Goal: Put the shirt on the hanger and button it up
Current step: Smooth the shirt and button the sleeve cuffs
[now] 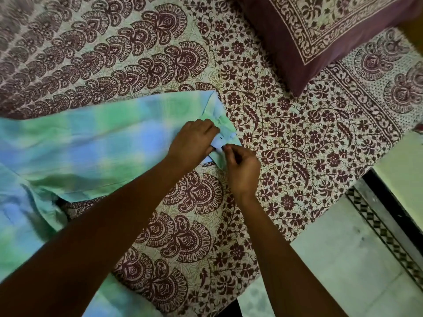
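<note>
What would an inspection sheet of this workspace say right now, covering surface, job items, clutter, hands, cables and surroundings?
Surface: bedspread, maroon floral print, covering the bed.
Job's things: shirt, green and blue, lies on the bedspread, sleeve stretched out; cuff between the hands; hanger not seen.
Clutter: pillow at top right.
Grippers: left hand grips the cuff; right hand pinches its edge.
Cables: nothing seen.
Surroundings: tiled floor beside the bed.

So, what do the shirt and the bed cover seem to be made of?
Shirt: thin woven cloth, probably cotton, matte; it folds softly, with blurred green and blue bands. Bed cover: matte printed cloth, maybe cotton; maroon pattern, no shine.
</note>
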`<state>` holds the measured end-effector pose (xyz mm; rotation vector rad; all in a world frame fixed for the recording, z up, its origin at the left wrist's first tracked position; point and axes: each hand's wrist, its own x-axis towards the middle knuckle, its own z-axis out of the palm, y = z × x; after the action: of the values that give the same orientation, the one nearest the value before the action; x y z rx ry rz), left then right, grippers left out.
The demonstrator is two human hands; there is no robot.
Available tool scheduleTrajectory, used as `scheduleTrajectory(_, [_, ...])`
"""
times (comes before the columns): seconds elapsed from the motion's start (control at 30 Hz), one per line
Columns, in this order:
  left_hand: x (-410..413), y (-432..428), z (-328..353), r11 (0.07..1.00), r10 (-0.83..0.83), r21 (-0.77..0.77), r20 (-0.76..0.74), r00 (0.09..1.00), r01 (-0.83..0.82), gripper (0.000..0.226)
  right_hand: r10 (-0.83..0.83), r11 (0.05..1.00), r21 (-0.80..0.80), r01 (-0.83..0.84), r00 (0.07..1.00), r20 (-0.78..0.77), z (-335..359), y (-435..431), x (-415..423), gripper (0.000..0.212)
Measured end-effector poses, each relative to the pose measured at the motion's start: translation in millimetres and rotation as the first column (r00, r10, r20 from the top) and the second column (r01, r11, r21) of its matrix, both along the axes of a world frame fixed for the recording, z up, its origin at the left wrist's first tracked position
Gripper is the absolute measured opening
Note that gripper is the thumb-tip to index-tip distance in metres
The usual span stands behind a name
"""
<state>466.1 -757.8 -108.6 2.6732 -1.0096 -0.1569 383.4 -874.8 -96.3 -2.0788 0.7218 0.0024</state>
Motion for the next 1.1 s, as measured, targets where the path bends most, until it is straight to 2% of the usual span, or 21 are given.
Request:
scheduleTrajectory(0.1, [8.0,0.9,1.8,0.997,-0.083,-0.005,0.031,0.996,0.083,0.019,0.021,0.999,-0.048,-0.022,1.000,-0.018,-2.1,0.6,1.2,0.028])
scheduleTrajectory(0.2, [9.2,-2.2,7.7,0.976,0.041,-0.206,-0.149,0.988,-0.072,0.033,0.125,0.969,-0.208,-0.134,0.991,-0.056,-5.8,6.0,0.0,0.037])
scheduleTrajectory(0.27, [7.9,-4.3,8.8,0.955,0.077,-0.266,-0.211,0.974,-0.133,0.032,0.114,0.948,-0.291,-0.129,0.991,-0.068,-8.9,7.2,-1.4,0.025])
scheduleTrajectory(0.37, [4.8,-4.4,7.7,0.919,0.109,-0.336,-0.283,0.953,-0.205,0.027,0.014,0.956,-0.294,-0.007,1.000,0.024,-8.1,6.2,-1.7,0.017])
scheduleTrajectory(0.47, [2.5,-4.7,6.7,0.854,0.138,-0.405,-0.426,0.894,-0.325,0.026,0.028,0.937,-0.349,0.020,0.991,0.133,1.2,5.0,1.1,0.017])
scheduleTrajectory(0.6, [8.1,-7.0,7.4,0.811,0.163,-0.382,-0.581,0.798,-0.443,0.031,0.157,0.926,-0.374,-0.057,0.958,0.242,6.8,-0.4,4.3,0.016])
scheduleTrajectory(0.73, [17.2,-5.6,11.1,0.821,0.126,-0.340,-0.675,0.727,-0.459,0.037,0.284,0.891,-0.436,-0.124,0.902,0.324,4.4,-3.3,10.4,0.019])
scheduleTrajectory(0.83, [18.9,-3.8,12.9,0.832,0.082,-0.337,-0.711,0.699,-0.440,0.033,0.313,0.886,-0.438,-0.156,0.896,0.315,2.1,-10.2,17.0,0.016])
scheduleTrajectory(0.9, [18.6,-2.2,11.4,0.812,0.073,-0.358,-0.722,0.688,-0.461,0.036,0.325,0.852,-0.510,-0.123,0.887,0.329,0.7,-14.8,20.8,0.015])
scheduleTrajectory(0.97, [17.1,-3.3,10.4,0.785,0.083,-0.367,-0.736,0.672,-0.500,0.034,0.397,0.808,-0.577,-0.119,0.834,0.383,-0.6,-17.1,24.0,0.014])
scheduleTrajectory(1.03, [15.8,-7.4,12.1,0.766,0.112,-0.354,-0.749,0.653,-0.537,0.033,0.510,0.772,-0.600,-0.208,0.766,0.391,-3.6,-19.1,25.2,0.011])
scheduleTrajectory(1.1, [16.5,-10.9,13.0,0.753,0.140,-0.326,-0.769,0.623,-0.572,0.034,0.563,0.750,-0.592,-0.293,0.753,0.340,-6.1,-20.8,24.5,0.013])
